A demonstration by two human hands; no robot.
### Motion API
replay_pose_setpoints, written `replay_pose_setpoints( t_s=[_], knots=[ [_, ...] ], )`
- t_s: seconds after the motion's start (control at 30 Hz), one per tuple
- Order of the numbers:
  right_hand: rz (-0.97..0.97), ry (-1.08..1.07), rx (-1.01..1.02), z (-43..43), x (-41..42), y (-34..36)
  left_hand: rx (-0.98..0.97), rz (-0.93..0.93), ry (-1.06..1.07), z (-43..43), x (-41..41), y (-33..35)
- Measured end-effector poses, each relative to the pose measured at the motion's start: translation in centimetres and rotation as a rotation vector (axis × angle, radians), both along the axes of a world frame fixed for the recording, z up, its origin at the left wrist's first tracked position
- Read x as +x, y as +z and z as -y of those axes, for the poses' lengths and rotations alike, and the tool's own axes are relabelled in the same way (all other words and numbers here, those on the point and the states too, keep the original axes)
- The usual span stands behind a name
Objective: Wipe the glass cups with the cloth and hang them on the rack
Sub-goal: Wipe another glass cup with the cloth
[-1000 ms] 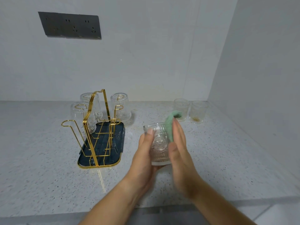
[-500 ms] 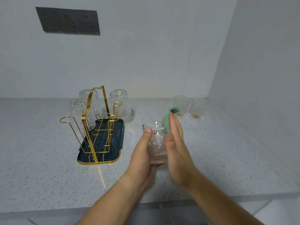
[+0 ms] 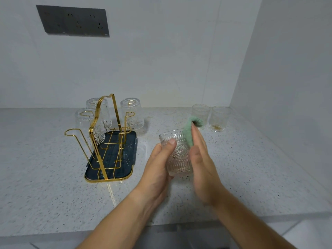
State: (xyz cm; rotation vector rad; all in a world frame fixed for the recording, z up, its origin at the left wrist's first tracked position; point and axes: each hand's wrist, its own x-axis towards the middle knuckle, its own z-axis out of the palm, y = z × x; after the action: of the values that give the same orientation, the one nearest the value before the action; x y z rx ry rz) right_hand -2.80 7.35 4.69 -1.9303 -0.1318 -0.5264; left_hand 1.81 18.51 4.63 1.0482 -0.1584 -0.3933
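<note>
Head view: a person's left hand (image 3: 158,166) grips a clear embossed glass cup (image 3: 177,159) just above a pale speckled stone countertop (image 3: 53,177), thumb near the rim. The right hand (image 3: 201,164), fingers straight, presses a green cloth (image 3: 187,132) against the cup's right side. To the left, a gold wire rack on a dark tray (image 3: 100,141) bears three upturned cups (image 3: 132,114). The hold and the cloth's place at the rim are unchanged from a second ago.
</note>
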Motion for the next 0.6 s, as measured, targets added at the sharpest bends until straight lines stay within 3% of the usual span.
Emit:
replay_pose_setpoints(
  t_s=[0.1, 0.23, 0.37, 0.5, 0.6],
  knots=[
    [0.015, 0.053, -0.174, -0.8, -1.1, -1.1, -0.023, -0.025, -0.01, -0.1, 0.5, 0.2],
    [0.003, 0.092, -0.293, -1.5, -2.7, -3.4, 0.028, -0.016, 0.14, -0.7, 0.9, 0.3],
    [-0.015, 0.087, -0.243, -1.1, -2.2, -2.3, 0.03, 0.017, 0.113, -0.6, 0.4, 0.5],
    [-0.055, 0.039, 0.015, -0.3, -0.3, 0.2, 0.007, 0.019, 0.008, -0.7, 0.1, 0.5],
    [-0.025, 0.042, -0.089, -1.0, -0.6, 0.0, 0.021, -0.004, -0.006, -0.6, 0.4, 0.6]
  ],
)
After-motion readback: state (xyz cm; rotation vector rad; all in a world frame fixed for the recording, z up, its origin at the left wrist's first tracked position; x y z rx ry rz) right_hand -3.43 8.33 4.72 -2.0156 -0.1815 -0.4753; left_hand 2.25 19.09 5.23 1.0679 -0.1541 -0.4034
